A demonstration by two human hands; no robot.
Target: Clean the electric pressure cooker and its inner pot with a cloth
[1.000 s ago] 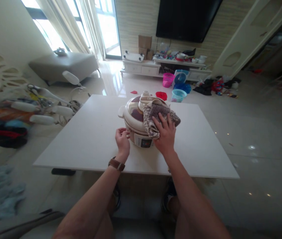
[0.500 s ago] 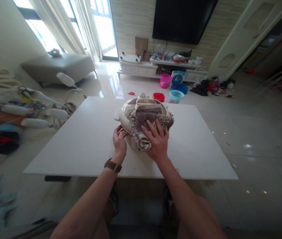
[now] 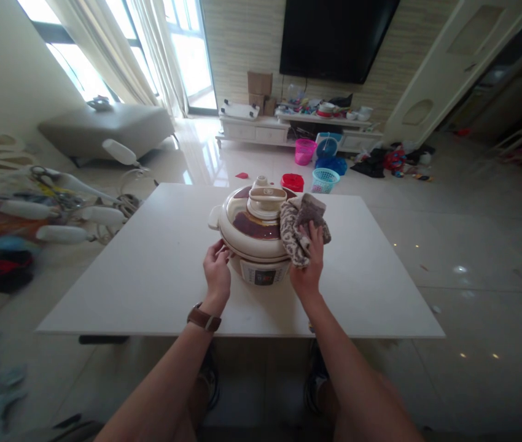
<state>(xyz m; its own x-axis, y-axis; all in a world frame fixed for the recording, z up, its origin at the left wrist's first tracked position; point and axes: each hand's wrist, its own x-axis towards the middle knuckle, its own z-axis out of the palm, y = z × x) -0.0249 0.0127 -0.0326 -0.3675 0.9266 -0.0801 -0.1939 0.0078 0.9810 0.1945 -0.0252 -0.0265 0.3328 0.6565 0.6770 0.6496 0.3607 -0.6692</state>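
Standing upright on a white rectangular table (image 3: 141, 276), a cream-coloured round electric cooker (image 3: 256, 242) occupies the central area, with its control panel (image 3: 264, 276) facing the person. Its domed lid, fitted with dark brown see-through sections (image 3: 255, 228) and a cream top handle (image 3: 268, 196), is seated on the body. A cream side handle (image 3: 214, 217) projects at the left.

Right hand (image 3: 307, 264): closed on a folded brown-and-beige patterned cloth (image 3: 296, 228), with fingers laid over the fabric. The cloth lies against the right side of the lid and its rim.

Left hand (image 3: 217, 273): positioned at the left side of the cooker, below the lid rim, fingers curled. Whether these fingers grip the body cannot be determined; the fingertips are partly hidden. A wristwatch with a brown band (image 3: 203, 317) is worn on the left wrist.

Beyond the far table edge, a light-blue perforated plastic basket (image 3: 325, 180) stands on the floor.
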